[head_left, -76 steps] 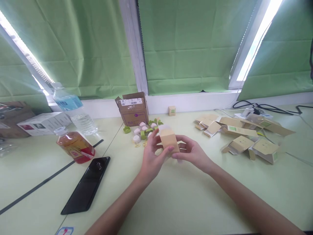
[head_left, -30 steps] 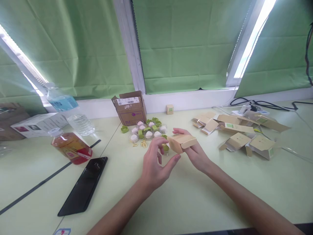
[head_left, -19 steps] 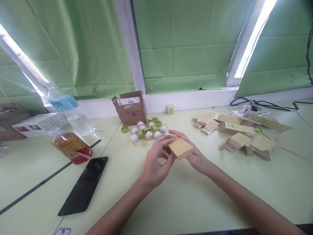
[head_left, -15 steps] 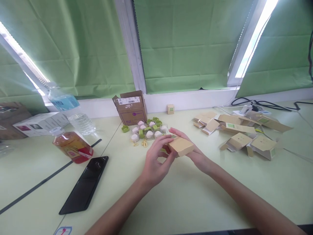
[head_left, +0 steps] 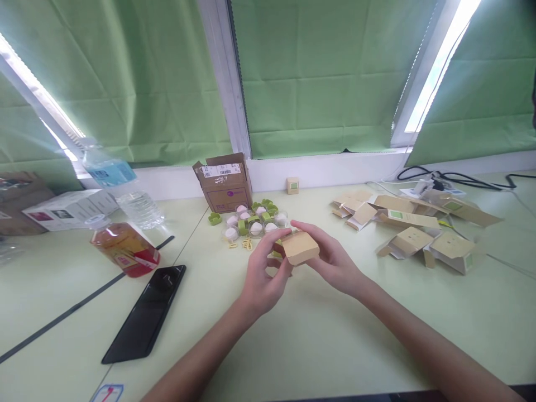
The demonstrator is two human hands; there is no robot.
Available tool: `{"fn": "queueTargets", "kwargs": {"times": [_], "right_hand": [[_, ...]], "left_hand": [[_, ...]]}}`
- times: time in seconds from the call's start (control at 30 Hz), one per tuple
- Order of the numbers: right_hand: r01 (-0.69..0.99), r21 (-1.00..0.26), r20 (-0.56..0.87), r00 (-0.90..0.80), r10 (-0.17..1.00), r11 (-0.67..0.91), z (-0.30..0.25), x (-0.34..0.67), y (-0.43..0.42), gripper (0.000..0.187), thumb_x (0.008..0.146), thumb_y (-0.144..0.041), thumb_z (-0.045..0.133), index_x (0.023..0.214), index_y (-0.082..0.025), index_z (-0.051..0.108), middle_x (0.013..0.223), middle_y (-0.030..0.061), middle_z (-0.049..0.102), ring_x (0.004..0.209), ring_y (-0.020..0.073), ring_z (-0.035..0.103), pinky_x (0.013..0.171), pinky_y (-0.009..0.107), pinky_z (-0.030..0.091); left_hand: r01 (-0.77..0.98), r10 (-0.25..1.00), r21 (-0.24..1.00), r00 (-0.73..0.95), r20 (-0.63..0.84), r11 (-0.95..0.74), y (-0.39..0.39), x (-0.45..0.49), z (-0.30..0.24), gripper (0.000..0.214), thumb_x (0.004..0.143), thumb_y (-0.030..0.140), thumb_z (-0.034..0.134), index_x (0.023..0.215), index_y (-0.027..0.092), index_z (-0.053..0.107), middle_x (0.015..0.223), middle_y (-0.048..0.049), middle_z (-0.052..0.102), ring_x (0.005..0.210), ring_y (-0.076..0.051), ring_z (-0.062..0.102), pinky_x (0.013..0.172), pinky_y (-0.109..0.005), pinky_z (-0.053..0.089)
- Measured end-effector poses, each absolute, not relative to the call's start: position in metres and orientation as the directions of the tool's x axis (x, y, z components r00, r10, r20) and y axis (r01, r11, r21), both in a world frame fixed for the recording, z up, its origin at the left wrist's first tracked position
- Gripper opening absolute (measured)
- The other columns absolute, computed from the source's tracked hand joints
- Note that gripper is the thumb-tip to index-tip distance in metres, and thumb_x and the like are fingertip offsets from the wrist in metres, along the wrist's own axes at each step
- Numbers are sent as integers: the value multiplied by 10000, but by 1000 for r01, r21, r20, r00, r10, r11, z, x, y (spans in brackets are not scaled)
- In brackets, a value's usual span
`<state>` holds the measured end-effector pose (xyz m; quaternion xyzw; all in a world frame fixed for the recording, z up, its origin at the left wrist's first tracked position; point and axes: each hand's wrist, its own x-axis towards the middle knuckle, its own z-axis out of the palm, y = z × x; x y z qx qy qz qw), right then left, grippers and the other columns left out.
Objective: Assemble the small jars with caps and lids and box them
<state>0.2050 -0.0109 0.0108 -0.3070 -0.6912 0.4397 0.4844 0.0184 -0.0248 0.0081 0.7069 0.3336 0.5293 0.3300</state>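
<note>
"Cardboard cartons (head_left: pixel 412 240) lie open-flapped at the right; what is closed?"

"Left hand (head_left: pixel 264 282) and right hand (head_left: pixel 337 261) grip one small carton (head_left: pixel 300 248), mid-scene; its near end looks closed, its far end is hidden."

"Others?"

"One box (head_left: pixel 292 186), far side, stands closed; those at the right look undone."

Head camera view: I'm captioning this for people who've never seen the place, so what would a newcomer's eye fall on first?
Probably the small tan box at mid-view, held between the left hand and the right hand. Next, the green blinds across the upper part of the view. Then the bottle of reddish-amber liquid on the left and the scattered tan cartons on the right.
</note>
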Motion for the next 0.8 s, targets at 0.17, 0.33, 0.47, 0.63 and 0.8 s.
{"fn": "queueTargets", "kwargs": {"times": [0.17,0.33,0.47,0.63,0.8], "right_hand": [[29,-920,363,-309,879,391,13,205,-11,439,935,-383,656,1367,-313,621,1348,83,654,1079,264,670,695,341,608],[96,-823,520,-273,810,560,16,212,-11,415,899,-367,702,1312,-341,661,1365,60,648,1179,292,635,764,354,601],[186,-734,596,-287,750,654,10,214,-11,450,962,-455,621,1395,-337,598,1372,76,647,1207,299,624,790,367,600],[353,-583,685,-271,676,732,5,212,-8,595,937,-556,635,1462,-300,524,1419,111,601,1269,318,573,832,403,602],[539,-411,760,-243,603,736,3,206,-6,654,912,-459,710,1497,-301,462,1414,117,591,1305,320,551,1021,490,527]], "left_hand": [[278,743,689,266,614,-669,-25,10,15,481,935,378,646,1386,247,543,1314,-144,628,902,-194,636,531,-211,496],[279,728,674,319,607,-684,-27,11,18,526,891,350,721,1379,254,550,1344,-147,617,964,-211,662,466,-177,500],[203,766,739,224,603,-642,-30,19,11,488,855,334,773,1301,235,601,1202,-113,676,842,-165,669,515,-207,580],[-139,909,912,109,402,-386,-29,30,9,466,855,387,772,1241,199,590,1101,-93,675,798,-186,692,456,-254,605],[-269,963,931,37,265,-246,-26,34,15,454,841,436,780,1133,148,584,1054,-101,688,740,-175,692,501,-279,607]]}}
